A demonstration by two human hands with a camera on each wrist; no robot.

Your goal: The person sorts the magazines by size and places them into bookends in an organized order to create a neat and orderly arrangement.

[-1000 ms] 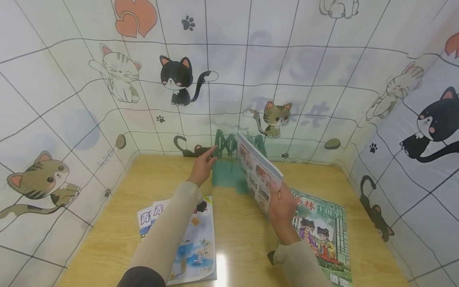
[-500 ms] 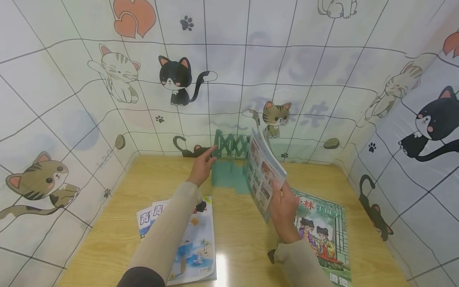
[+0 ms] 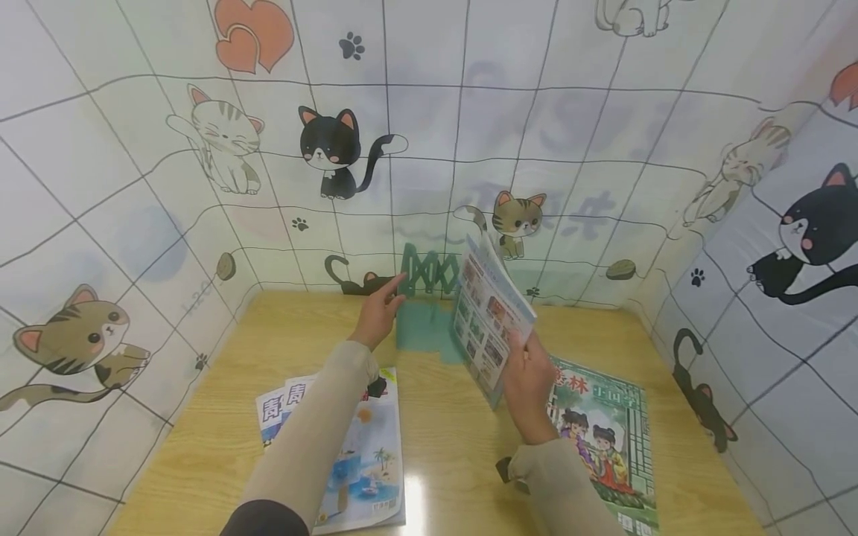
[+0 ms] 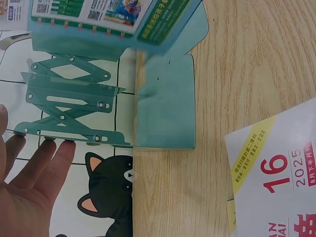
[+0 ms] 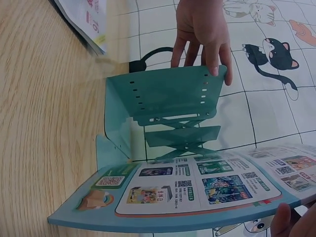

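Currently holding up a magazine (image 3: 492, 320) in the right hand (image 3: 529, 387), pinched narrowly at its near edge between thumb and fingers. Tilted on edge above the desk (image 3: 449, 417), beside the right end of a green metal expandable bookend (image 3: 418, 325), with small pictures and QR codes printed across the visible side. Possibly holding more than one issue in that pinch, judging by the parted upper edge; too hazy in the head view to settle.

Touching the bookend's left end plate (image 5: 168, 94) with the left hand (image 3: 377, 316), using straight fingers rather than wrapping round it. Set by the middle of the desk's back edge, standing on flat base plates, with crossed struts between uprights.

Also showing several overlapping magazines (image 3: 365, 465) laid flat toward the desk's left edge, partly under the left sleeve (image 3: 304, 432), with palm trees and blue water on the top cover. Likewise showing, toward the right edge and nearer than the back right corner, a green-covered magazine (image 3: 606, 454) with two illustrated robed figures, partly beneath the right sleeve (image 3: 559, 484). Enclosed at back and sides by white cat-print fabric (image 3: 429, 45) with grid lines.
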